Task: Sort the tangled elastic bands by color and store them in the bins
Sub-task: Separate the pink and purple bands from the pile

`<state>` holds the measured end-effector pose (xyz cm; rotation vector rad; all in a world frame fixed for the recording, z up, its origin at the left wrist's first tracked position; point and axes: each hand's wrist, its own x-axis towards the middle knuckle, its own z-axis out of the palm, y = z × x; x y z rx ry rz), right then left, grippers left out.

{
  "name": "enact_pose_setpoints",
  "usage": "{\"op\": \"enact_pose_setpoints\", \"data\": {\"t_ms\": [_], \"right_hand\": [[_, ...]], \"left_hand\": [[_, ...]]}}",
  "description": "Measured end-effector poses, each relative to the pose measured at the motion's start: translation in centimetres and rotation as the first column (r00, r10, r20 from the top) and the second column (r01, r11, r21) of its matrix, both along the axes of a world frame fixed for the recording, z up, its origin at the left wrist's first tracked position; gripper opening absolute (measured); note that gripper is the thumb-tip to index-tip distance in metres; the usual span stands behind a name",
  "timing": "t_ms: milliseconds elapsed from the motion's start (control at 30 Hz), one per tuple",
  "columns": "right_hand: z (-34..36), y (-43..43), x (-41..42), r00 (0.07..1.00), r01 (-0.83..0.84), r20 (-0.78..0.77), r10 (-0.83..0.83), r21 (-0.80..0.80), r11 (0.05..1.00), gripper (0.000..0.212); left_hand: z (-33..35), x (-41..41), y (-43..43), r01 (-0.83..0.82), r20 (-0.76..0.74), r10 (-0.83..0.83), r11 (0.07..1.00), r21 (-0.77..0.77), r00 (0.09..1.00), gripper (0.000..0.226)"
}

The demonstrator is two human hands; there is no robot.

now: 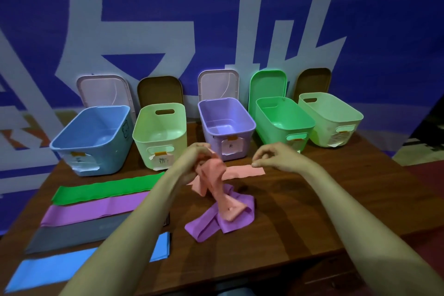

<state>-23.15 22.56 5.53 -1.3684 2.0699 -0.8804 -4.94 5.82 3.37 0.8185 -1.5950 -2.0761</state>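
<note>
My left hand [195, 158] grips a bunched pink elastic band [213, 182] and holds it up above the table. Its lower end hangs onto a crumpled purple band [211, 223] lying on the wood. My right hand [269, 155] pinches the end of a flat pink strip [242, 172] stretched to the right. Along the back stand the open bins: blue [72, 137], pale green [159, 145], purple [209, 137], green [271, 132] and a second pale green [341, 132].
Four bands lie flat in a row at the left: green [105, 188], purple [91, 210], grey [77, 233] and blue [48, 269]. Lids lean against the blue wall behind the bins. The table's near edge [264, 269] runs below my forearms.
</note>
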Motion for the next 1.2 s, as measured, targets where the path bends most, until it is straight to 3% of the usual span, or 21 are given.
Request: {"op": "enact_pose_setpoints", "data": {"t_ms": [133, 267, 433, 633, 700, 800, 867, 900, 967, 1033, 1067, 1100, 1133, 1167, 1200], "right_hand": [[-2.5, -1.2, 1.9, 1.0, -0.02, 0.015, 0.019, 0.057, 0.998, 0.02], [-4.9, -3.0, 4.6, 0.998, -0.062, 0.031, 0.061, 0.035, 0.997, 0.017], [-5.2, -3.8, 4.7, 0.989, 0.09, 0.124, -0.081, -0.07, 0.993, 0.021], [-3.1, -2.6, 1.9, 0.971, 0.164, 0.208, -0.116, -0.232, 0.959, 0.017], [-2.7, -2.4, 1.6, 0.897, 0.299, 0.413, -0.156, -0.309, 0.903, 0.02], [-2.3, -2.4, 2.1, 0.619, 0.495, 0.782, -0.076, -0.313, 0.811, 0.024], [-2.7, -2.6, 2.1, 0.507, 0.564, 0.86, -0.049, -0.288, 0.774, 0.022], [-3.0, -2.8, 2.1, 0.498, 0.569, 0.864, -0.07, -0.265, 0.778, 0.018], [-3.7, -2.7, 1.8, 0.667, 0.478, 0.728, -0.159, -0.253, 0.841, 0.015], [-4.5, -1.9, 1.3, 0.928, 0.214, 0.341, -0.151, -0.156, 0.964, 0.035], [-4.8, -1.6, 1.1, 0.992, 0.074, 0.102, -0.068, -0.059, 0.996, 0.038], [-5.2, -1.4, 1.0, 0.996, -0.016, -0.086, 0.018, 0.021, 1.0, 0.032], [-5.3, -1.3, 1.0, 0.986, -0.034, -0.162, 0.041, 0.045, 0.998, 0.018], [-5.3, -1.2, 1.2, 0.99, -0.014, -0.14, 0.013, -0.005, 1.0, 0.005], [-5.2, -1.2, 1.2, 0.997, 0.045, -0.062, -0.051, -0.094, 0.995, 0.007]], "left_hand": [[-1.3, 0.0, 0.6, 0.095, 0.161, -0.087, 0.995, -0.041, 0.983, 0.03], [-1.2, -0.2, 2.0, 0.073, 0.141, -0.078, 0.996, 0.043, 0.987, 0.012], [-1.7, -0.2, 0.6, -0.066, 0.181, 0.057, 0.997, 0.044, 0.982, 0.018], [-3.9, 1.3, -1.8, -0.261, 0.338, 0.255, 0.965, -0.028, 0.906, 0.043], [-4.3, 1.6, -1.7, -0.292, 0.363, 0.29, 0.955, -0.052, 0.885, 0.029], [-4.9, 1.4, -1.1, -0.337, 0.344, 0.287, 0.937, 0.095, 0.894, 0.01], [-4.7, 1.3, -0.8, -0.351, 0.267, 0.278, 0.893, 0.281, 0.923, 0.013], [-4.6, 1.3, -0.9, -0.347, 0.215, 0.286, 0.87, 0.351, 0.934, 0.016], [-4.4, 1.2, -1.3, -0.362, 0.126, 0.342, 0.829, 0.427, 0.931, 0.021], [-4.0, 1.1, -1.6, -0.374, 0.064, 0.388, 0.812, 0.448, 0.919, 0.024], [-3.8, 1.0, -1.6, -0.369, 0.039, 0.394, 0.816, 0.445, 0.918, 0.025], [-3.7, 1.0, -1.6, -0.367, 0.024, 0.394, 0.83, 0.42, 0.919, 0.026], [-3.7, 0.9, -1.8, -0.374, 0.035, 0.388, 0.856, 0.358, 0.921, 0.026], [-3.9, 0.9, -2.0, -0.39, 0.07, 0.386, 0.879, 0.273, 0.92, 0.025], [-4.0, 1.0, -2.2, -0.408, 0.116, 0.393, 0.895, 0.178, 0.912, 0.024]]}}
